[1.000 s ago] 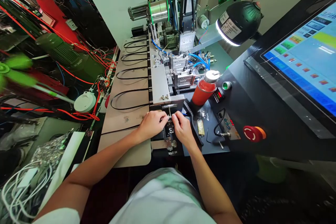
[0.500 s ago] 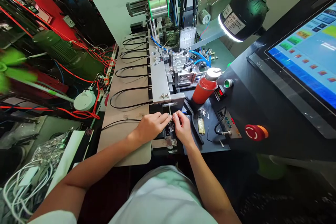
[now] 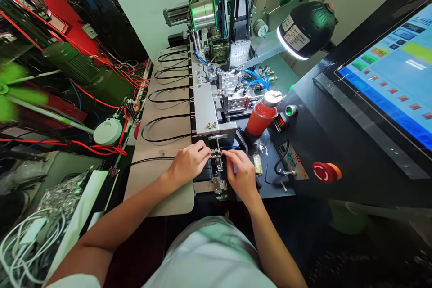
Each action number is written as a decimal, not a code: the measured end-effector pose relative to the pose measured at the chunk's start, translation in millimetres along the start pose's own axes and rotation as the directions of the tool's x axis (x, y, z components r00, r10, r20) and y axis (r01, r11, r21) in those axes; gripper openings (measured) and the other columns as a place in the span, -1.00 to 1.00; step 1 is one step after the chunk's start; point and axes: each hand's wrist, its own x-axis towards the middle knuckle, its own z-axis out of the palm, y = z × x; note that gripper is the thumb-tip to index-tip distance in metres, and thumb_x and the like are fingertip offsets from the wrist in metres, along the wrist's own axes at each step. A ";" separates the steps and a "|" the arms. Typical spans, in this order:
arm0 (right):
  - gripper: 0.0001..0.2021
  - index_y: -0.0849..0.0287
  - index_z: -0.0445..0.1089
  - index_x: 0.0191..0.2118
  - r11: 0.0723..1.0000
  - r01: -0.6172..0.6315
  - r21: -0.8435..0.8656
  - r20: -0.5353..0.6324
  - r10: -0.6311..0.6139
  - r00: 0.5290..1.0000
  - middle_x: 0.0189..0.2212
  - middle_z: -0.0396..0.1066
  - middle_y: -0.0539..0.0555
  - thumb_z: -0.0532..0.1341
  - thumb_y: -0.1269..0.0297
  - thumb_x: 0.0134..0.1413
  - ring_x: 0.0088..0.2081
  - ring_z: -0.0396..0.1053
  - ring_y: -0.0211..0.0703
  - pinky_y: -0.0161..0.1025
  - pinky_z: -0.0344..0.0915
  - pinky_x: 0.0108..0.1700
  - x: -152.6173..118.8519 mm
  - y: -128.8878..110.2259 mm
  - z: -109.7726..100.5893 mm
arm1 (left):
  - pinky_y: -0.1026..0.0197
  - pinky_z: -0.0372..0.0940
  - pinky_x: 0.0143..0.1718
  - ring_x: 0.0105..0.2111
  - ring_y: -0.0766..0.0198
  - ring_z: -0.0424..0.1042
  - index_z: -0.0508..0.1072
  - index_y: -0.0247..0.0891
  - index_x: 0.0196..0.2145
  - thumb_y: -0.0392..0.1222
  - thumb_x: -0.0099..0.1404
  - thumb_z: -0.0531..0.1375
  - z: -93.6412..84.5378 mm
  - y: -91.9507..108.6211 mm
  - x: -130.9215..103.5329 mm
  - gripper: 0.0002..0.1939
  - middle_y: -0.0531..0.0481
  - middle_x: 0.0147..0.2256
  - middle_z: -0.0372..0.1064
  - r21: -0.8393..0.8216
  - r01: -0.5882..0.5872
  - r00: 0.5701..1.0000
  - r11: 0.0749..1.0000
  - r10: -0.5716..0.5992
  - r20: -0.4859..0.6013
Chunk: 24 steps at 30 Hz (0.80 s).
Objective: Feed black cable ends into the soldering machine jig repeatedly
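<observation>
Pinched fingers of my left hand (image 3: 191,160) hold the end of a black cable (image 3: 153,159) at the left side of a small metal fixture (image 3: 217,155). On the fixture's right side, my right hand (image 3: 243,172) has thumb and forefinger closed at its edge; what they grip is too small to make out. The fixture sits at the near end of a silver rail plate (image 3: 204,110). More looped black cables (image 3: 165,117) lie across the beige board (image 3: 172,195) on the left.
An orange-red bottle (image 3: 260,117) stands right of the rail. Beyond it are a round lamp (image 3: 305,31), a touch screen (image 3: 391,60) and a red stop button (image 3: 326,172). A wire spool (image 3: 204,13) sits at the back. A blurred green fan (image 3: 13,90) is at far left.
My right hand has shifted right and turned palm-down, away from my left fingers. My left hand has drawn back slightly left, and the fixture between them shows more.
</observation>
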 end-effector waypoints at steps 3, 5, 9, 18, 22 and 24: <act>-0.71 0.17 0.44 -0.10 0.999 -0.047 -0.027 -0.112 0.044 0.993 -0.36 0.47 0.11 -0.01 0.43 0.27 -0.31 0.43 -0.12 -0.18 0.37 -0.24 -4.8 0.3 -13.4 | 0.27 0.25 -0.33 -0.31 0.27 0.40 0.42 -0.27 -0.28 -0.22 0.43 0.00 -0.6 0.3 -0.7 -0.78 -0.03 -0.26 0.37 -0.006 0.004 1.000 1.000 -0.004 0.007; -0.76 0.16 0.44 -0.11 0.993 -0.118 -0.019 -0.193 0.112 0.975 -0.43 0.46 0.06 0.03 0.39 0.29 -0.39 0.43 -0.17 -0.23 0.36 -0.31 -8.2 -3.0 -26.7 | 0.28 0.24 -0.35 -0.31 0.28 0.39 0.42 -0.27 -0.29 -0.23 0.43 0.00 0.3 0.8 -0.9 -0.78 -0.03 -0.26 0.36 -0.006 0.002 1.000 1.000 -0.002 0.006; -0.85 0.15 0.46 -0.19 0.972 -0.231 0.051 -0.285 0.236 0.929 -0.47 0.46 0.02 0.14 0.31 0.26 -0.45 0.43 -0.22 -0.28 0.35 -0.35 -16.5 -16.5 -53.1 | 0.30 0.25 -0.32 -0.30 0.30 0.40 0.42 -0.26 -0.27 -0.23 0.43 -0.01 2.1 2.4 0.8 -0.77 -0.03 -0.26 0.36 -0.010 -0.007 1.000 1.000 0.007 0.008; -0.86 0.11 0.48 -0.15 0.939 -0.321 0.119 -0.254 0.342 0.905 -0.34 0.50 0.05 0.25 0.27 0.18 -0.35 0.46 -0.18 -0.25 0.38 -0.29 -41.2 -13.8 -89.7 | 0.34 0.18 -0.09 -0.19 0.36 0.38 0.47 -0.27 -0.23 0.00 0.41 -0.03 -77.5 -81.0 -52.9 -0.63 0.18 -0.23 0.44 -0.039 0.278 0.953 0.960 -0.270 0.135; -0.90 0.12 0.49 -0.28 0.954 -0.255 0.159 0.008 0.257 0.966 -0.39 0.49 0.03 0.21 0.29 0.20 -0.38 0.43 -0.20 -0.27 0.37 -0.33 -39.9 -10.0 -86.6 | 0.31 0.13 -0.05 -0.19 0.44 0.31 0.46 -0.30 -0.22 0.16 0.32 -0.05 -115.0 -142.1 -116.3 -0.51 0.31 -0.23 0.41 0.019 0.558 0.826 0.829 -0.558 0.079; -0.87 0.12 0.48 -0.31 0.959 -0.198 0.202 0.172 0.164 0.971 -0.43 0.46 0.02 0.18 0.31 0.23 -0.42 0.41 -0.22 -0.29 0.35 -0.37 -38.1 -11.9 -79.9 | 0.31 0.13 -0.07 -0.24 0.47 0.30 0.46 -0.24 -0.25 0.17 0.27 0.00 -123.4 -173.2 -153.4 -0.55 0.35 -0.24 0.41 0.087 0.657 0.751 0.749 -0.660 0.015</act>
